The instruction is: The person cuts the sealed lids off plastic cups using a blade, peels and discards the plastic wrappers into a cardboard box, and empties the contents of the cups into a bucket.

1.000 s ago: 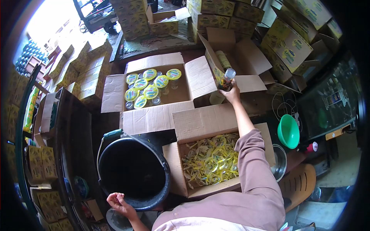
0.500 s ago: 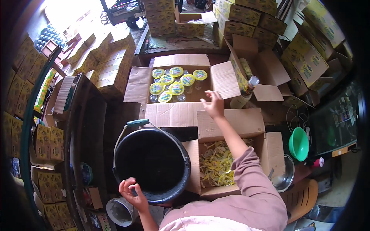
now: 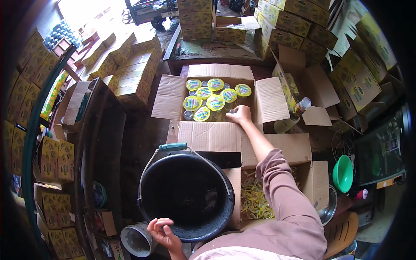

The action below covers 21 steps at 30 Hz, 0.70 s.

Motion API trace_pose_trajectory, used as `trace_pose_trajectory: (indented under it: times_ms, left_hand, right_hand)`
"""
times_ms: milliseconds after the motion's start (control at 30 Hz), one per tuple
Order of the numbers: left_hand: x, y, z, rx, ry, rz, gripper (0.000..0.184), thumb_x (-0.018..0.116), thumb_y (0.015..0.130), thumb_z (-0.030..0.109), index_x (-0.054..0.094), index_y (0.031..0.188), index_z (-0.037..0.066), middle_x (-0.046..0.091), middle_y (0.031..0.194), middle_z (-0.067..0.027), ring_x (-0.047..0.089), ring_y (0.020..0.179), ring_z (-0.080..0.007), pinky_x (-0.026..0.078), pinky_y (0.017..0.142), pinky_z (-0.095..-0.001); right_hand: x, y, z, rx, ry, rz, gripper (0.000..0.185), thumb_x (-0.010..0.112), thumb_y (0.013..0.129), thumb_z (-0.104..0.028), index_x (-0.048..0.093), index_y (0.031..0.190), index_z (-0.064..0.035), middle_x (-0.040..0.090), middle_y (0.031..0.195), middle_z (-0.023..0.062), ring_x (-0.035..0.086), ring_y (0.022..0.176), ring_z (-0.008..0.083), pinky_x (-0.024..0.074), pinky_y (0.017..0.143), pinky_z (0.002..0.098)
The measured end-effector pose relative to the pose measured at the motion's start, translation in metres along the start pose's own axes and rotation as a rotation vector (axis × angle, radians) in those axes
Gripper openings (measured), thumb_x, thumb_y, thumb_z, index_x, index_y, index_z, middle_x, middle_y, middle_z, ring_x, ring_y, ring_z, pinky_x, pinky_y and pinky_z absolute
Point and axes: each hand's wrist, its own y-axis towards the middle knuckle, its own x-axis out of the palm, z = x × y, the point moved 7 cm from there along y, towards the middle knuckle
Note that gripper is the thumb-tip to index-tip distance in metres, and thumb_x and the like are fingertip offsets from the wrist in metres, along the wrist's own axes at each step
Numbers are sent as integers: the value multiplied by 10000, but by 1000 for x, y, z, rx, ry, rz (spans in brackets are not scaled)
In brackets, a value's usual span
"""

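Observation:
My right hand [image 3: 241, 114] reaches into the front right corner of an open cardboard box [image 3: 210, 132]. Its fingers are closed on a small clear plastic cup [image 3: 232, 111], which they partly cover. Left of it stand several lidded drink cups [image 3: 215, 102] with yellow-rimmed lids marked "Lemon"; other cups between them show bare, greyish ends. Near the front rim of a black bucket [image 3: 147, 203], my left hand [image 3: 164, 232] hovers with loosely bent fingers and nothing in it. The bucket's handle [image 3: 173, 147] lies toward the box, and its dark inside shows a faint reflection.
A carton of yellow plastic scraps [image 3: 259, 203] sits under my right forearm. Bottles [image 3: 300, 106] stand right of the cup box. A green bowl [image 3: 342, 173] is at the right, a white pail [image 3: 136, 239] at lower left. Stacked yellow cartons [image 3: 130, 78] surround the workplace.
My right hand has gone from open above the box's front edge down into it, onto a cup. My left hand stays near the bucket. The whole view has shifted slightly.

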Motion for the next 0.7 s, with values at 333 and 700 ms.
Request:
trace_pose_trajectory:
  times_ms: [333,700]
  left_hand:
    - [-1,1,3,35,213,36,594,627,741,-13,295,1229,54,505,1055,-105,556,765,-134,431,717,-226]
    - [1,-2,-7,-87,-43,-109,472,562,863,168,311,1243,44,555,948,-84,513,684,-75,429,668,-198]
  right_hand:
    - [-51,18,5,53,91,215,306,718,497,-320,664,704,-100,643,769,90,625,734,235,505,692,333]
    - [-176,-180,-85,-686,392,532,300,663,587,-88,602,877,-37,566,866,124,586,761,281,490,678,353]
